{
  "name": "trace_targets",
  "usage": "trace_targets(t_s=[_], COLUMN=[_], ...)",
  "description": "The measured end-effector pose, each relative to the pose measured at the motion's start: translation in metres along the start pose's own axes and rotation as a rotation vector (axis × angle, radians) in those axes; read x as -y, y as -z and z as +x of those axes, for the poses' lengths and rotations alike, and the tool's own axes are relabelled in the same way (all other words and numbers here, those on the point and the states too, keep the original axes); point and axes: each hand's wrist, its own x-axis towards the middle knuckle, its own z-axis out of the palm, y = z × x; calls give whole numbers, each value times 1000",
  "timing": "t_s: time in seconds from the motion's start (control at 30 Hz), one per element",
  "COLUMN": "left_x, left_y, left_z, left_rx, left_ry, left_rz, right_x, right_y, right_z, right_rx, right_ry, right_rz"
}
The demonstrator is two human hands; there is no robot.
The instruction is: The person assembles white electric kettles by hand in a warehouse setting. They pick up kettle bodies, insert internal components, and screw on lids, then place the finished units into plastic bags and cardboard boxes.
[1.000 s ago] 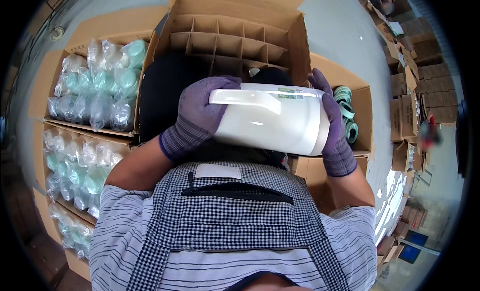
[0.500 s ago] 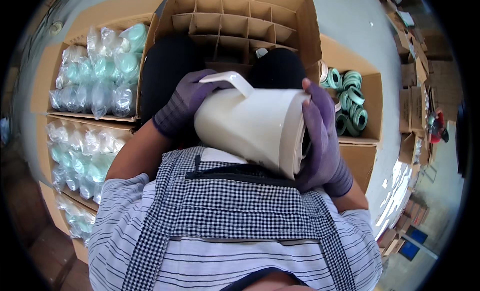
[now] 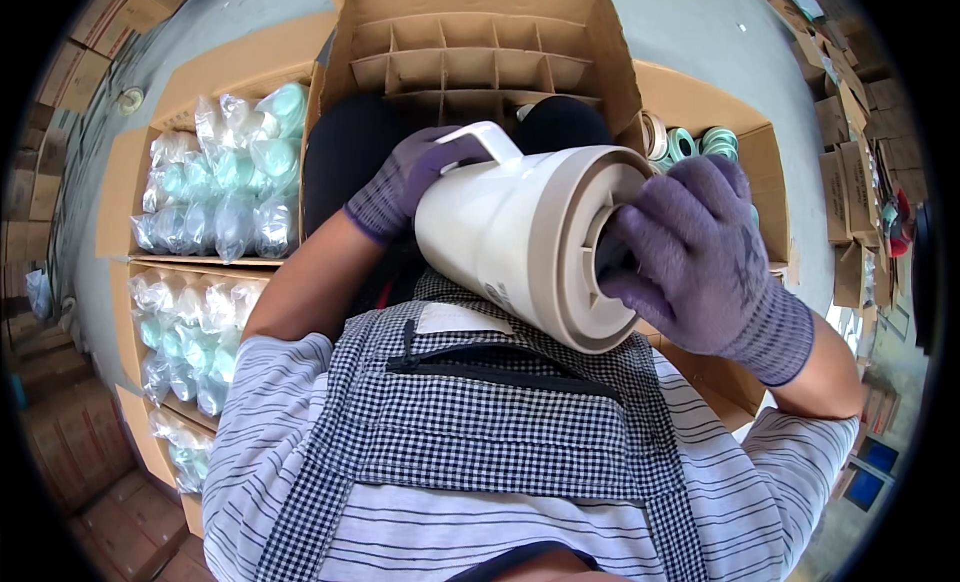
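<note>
A glossy white thermos jug lies on its side across my lap, its ringed beige base facing right and tilted up. My left hand, in a purple-grey knit glove, is closed around the jug's far side by the white handle. The jug hides part of those fingers. At the base, my gloved right hand has its fingers curled into the round central opening. Inside that opening it looks dark, and the fingertips are hidden, so what they grip cannot be made out.
Ahead between my knees stands a carton with cardboard dividers. At left, open cartons hold bagged clear and pale green pieces. To the right, another carton contains green and cream rings. Stacked boxes line the far left.
The jug's base has turned up toward me. My right hand has gone from lying flat along the base rim to curling its fingers into the central opening. My left hand keeps its hold.
</note>
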Motion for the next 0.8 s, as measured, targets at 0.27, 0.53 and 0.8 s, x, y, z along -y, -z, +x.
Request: trace_targets(t_s=[0.27, 0.53, 0.8], left_x=[-56, -2, 1], left_y=[11, 7, -12], left_z=[9, -21, -15], left_rx=[-474, -201, -65], left_ry=[-110, 496, 155], left_rz=[248, -346, 112], right_x=[-49, -33, -23], right_y=[-139, -29, -17], right_z=[-77, -28, -16], right_rx=[-64, -240, -46], right_ry=[-594, -104, 229], right_rz=[580, 227, -114])
